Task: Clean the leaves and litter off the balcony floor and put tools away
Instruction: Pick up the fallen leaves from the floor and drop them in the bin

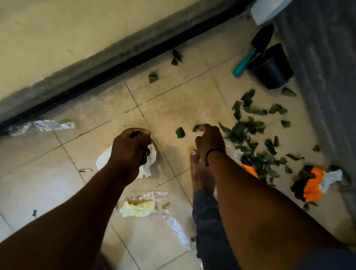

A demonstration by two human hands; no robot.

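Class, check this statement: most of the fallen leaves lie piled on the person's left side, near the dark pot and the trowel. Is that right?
Not quite. The head view shows the leaves piled on the person's right side, near the dark pot and the trowel.

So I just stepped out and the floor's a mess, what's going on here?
A person is picking litter off the tiled balcony floor by hand. The left hand grips something dark, held above a crumpled white paper. The right hand reaches toward the scattered green leaves; whether it holds one is unclear. Plastic wrappers, a yellowish wad and orange gloves still lie about. A trowel and dark pot sit by the wall.
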